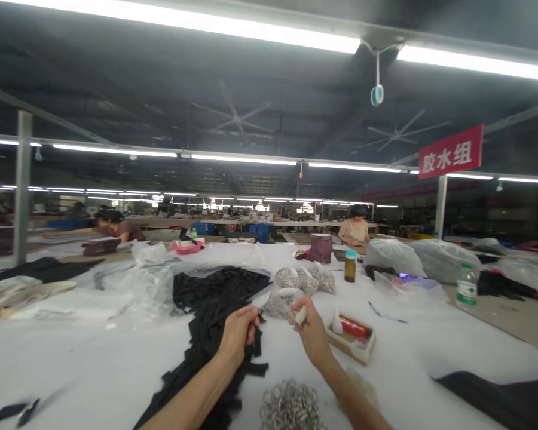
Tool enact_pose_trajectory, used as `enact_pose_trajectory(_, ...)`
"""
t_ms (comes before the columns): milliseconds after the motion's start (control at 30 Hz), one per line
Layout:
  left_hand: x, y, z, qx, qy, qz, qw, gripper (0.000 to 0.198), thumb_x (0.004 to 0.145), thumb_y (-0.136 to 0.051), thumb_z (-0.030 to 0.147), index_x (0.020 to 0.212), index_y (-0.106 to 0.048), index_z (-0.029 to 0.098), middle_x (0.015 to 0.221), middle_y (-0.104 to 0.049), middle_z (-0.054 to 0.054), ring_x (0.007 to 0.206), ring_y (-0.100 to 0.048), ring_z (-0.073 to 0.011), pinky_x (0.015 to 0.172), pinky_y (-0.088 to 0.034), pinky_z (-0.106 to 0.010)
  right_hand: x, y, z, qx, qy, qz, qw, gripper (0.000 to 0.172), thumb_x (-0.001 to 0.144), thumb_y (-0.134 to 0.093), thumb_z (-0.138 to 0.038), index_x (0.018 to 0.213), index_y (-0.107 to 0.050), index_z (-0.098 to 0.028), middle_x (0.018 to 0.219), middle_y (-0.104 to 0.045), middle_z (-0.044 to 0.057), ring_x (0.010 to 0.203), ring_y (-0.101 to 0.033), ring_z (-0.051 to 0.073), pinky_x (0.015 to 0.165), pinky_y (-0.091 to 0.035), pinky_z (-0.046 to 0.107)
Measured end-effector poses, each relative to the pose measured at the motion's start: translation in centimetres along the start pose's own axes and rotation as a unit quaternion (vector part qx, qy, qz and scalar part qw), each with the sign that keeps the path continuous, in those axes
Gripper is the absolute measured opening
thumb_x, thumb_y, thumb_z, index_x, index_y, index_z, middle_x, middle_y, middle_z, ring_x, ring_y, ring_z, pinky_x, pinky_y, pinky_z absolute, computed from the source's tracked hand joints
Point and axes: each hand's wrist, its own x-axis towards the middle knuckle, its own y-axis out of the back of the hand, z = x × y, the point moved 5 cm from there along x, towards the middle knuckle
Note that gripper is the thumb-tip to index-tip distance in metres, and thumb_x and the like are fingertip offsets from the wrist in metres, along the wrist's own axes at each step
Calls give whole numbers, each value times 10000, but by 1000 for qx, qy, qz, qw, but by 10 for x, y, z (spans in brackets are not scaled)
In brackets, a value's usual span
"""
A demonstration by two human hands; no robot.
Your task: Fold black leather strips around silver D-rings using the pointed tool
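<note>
My left hand (pixel 241 332) is closed, its fingers pinched together over the edge of a pile of black strips (pixel 206 322); whatever it pinches is too small to make out. My right hand (pixel 308 327) is wrapped round a small whitish object (pixel 300 316), level with the left hand and apart from it. Just beyond both hands lie clear bags of small metal pieces (pixel 307 280). A heap of metal rings (pixel 291 406) sits on the white table (pixel 403 370) nearer to me, between my forearms.
Right of my right hand stands an open box (pixel 352 338) with a red tube. Farther off are a brown bottle (pixel 350 266), a stack of dark red pieces (pixel 321 248) and a pen (pixel 387 313). Snips (pixel 15 412) lie at lower left. Two people work across the tables.
</note>
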Motion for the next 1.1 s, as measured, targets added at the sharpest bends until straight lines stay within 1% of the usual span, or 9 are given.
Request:
enact_pose_trajectory(167,-2,3,9,18,5,-5,1000,254,490,-680,313,635,-606,119,456,-514,37,304,-291,-29,311,-141,-168,-3,8,5,10,-54,-27,998,219,690,-523,-326,866,-446,-219,771,-580,-17,540,-575,136,450,-417,222)
enact_pose_trajectory(367,-1,2,11,40,-6,-18,999,274,503,-670,341,642,-599,115,465,-508,33,303,-291,-37,311,-145,-182,-7,11,2,11,-58,-19,998,217,690,-537,-319,846,-424,-219,915,-589,3,468,-554,91,392,-386,195)
enact_pose_trajectory(567,-2,8,-3,102,-24,-24,994,292,566,-599,386,688,-577,121,504,-496,31,320,-289,-44,320,-178,-194,-18,9,1,12,-61,-28,998,211,711,-542,-319,841,-416,-209,928,-593,18,473,-544,85,431,-421,214)
enact_pose_trajectory(667,-4,17,-15,172,-25,-31,984,286,651,-529,391,747,-573,125,552,-508,23,341,-318,-53,334,-216,-199,-31,9,0,19,-78,-40,996,189,729,-546,-304,829,-416,-209,902,-602,8,485,-545,83,467,-432,218)
enact_pose_trajectory(733,-5,25,-24,239,-28,-45,970,268,701,-493,361,799,-584,128,573,-530,15,363,-364,-69,355,-268,-206,-43,11,-3,12,-81,-50,995,169,749,-555,-291,819,-424,-210,840,-609,-9,489,-542,86,486,-427,218)
enact_pose_trajectory(833,-7,35,-35,364,-47,-84,927,221,727,-495,258,868,-617,138,605,-587,-4,452,-484,-111,457,-396,-232,-64,14,-6,-31,-89,-64,993,148,782,-574,-276,806,-441,-214,686,-587,-46,486,-521,95,507,-415,218)
enact_pose_trajectory(900,-9,35,-40,450,-73,-126,881,190,734,-500,182,852,-646,158,689,-644,-28,599,-576,-148,611,-462,-263,-79,17,-6,-54,-105,-74,990,141,805,-577,-281,805,-451,-218,614,-565,-60,487,-509,102,517,-409,220)
enact_pose_trajectory(1000,-12,23,-49,559,-118,-213,792,205,749,-496,94,796,-675,184,892,-689,-55,871,-608,-198,819,-445,-306,-98,22,-8,-60,-125,-82,987,138,828,-574,-305,815,-467,-218,561,-547,-64,489,-495,109,508,-395,217)
enact_pose_trajectory(1100,-10,5,-64,642,-145,-284,697,267,726,-473,1,792,-676,161,919,-685,-99,965,-586,-243,834,-442,-344,-112,27,-11,-55,-143,-67,986,141,835,-571,-315,803,-476,-217,551,-540,-58,489,-482,110,488,-386,211)
